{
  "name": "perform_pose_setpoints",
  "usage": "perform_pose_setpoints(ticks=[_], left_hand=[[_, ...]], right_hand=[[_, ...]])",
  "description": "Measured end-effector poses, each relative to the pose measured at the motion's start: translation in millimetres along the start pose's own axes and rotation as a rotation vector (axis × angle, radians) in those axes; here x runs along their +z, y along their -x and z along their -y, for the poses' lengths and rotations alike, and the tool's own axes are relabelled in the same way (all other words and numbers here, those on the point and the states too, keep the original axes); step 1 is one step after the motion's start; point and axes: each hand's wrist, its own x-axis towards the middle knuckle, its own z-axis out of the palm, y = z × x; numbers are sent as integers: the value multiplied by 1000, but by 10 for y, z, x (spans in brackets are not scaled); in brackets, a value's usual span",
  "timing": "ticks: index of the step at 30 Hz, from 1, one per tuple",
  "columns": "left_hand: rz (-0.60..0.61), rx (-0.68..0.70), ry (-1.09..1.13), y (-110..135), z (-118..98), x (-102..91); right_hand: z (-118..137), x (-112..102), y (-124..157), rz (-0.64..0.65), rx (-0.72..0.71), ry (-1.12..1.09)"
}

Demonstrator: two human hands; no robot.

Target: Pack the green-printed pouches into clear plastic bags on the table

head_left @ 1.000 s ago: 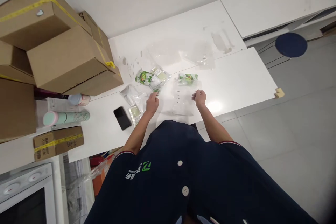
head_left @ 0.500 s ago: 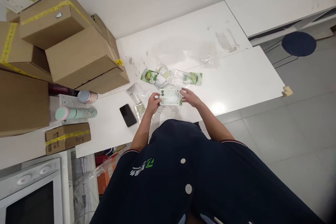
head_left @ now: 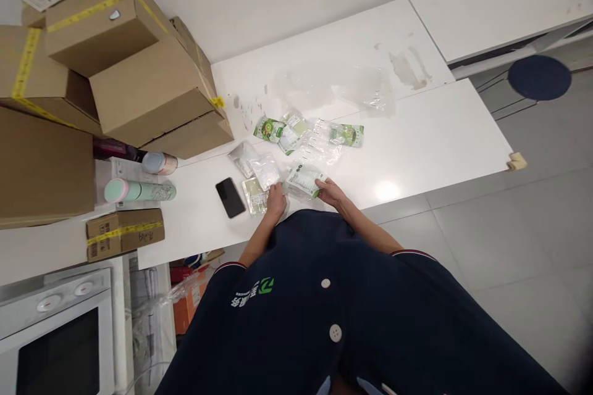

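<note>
My right hand (head_left: pixel 330 192) grips the right end of a white and green printed pouch (head_left: pixel 304 179), which lies tilted just above the table's near edge. My left hand (head_left: pixel 277 199) is closed at the lower corner of a clear plastic packet (head_left: pixel 265 171) with whitish contents. Beneath and beside that packet are a flat pale green packet (head_left: pixel 254 194) and another clear packet (head_left: pixel 241 158). Farther back lie a green pouch with fruit pictures (head_left: pixel 269 129), a second green pouch (head_left: pixel 347 134) and crumpled clear plastic (head_left: pixel 319 142).
A black phone (head_left: pixel 230 197) lies left of the packets. Stacked cardboard boxes (head_left: pixel 152 92), a mint green bottle (head_left: pixel 141 191) and a small taped box (head_left: pixel 125 234) stand at the left. Clear plastic bags (head_left: pixel 365 89) are spread toward the back. A dark round stool (head_left: pixel 540 78) is at the right.
My left hand has left the pouch and moved down to the clear packet, which now shows left of the pouch. My right hand has lowered the pouch, which is now tilted.
</note>
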Motion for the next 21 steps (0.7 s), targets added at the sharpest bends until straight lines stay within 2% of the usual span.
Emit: perform_pose_setpoints(ticks=[4, 6, 8, 11, 13, 17, 19, 21], left_hand=[[-36, 41, 7, -54, 89, 162], [-19, 78, -14, -85, 142, 191], [5, 130, -33, -113, 185, 197], [44, 172, -9, -163, 207, 186], [73, 169, 35, -200, 185, 171], [116, 186, 61, -242, 62, 120], [115, 235, 23, -234, -24, 77], [90, 322, -19, -216, -115, 21]], right_hand=[[-118, 57, -105, -143, 80, 408], [-146, 49, -150, -190, 96, 497], [-146, 31, -172, -243, 75, 605], [-120, 18, -160, -322, -15, 974], [-99, 30, -130, -318, -62, 1175], [-36, 94, -22, -270, -85, 1356], [5, 107, 66, -266, -173, 1511], [39, 73, 168, -155, -305, 1638]])
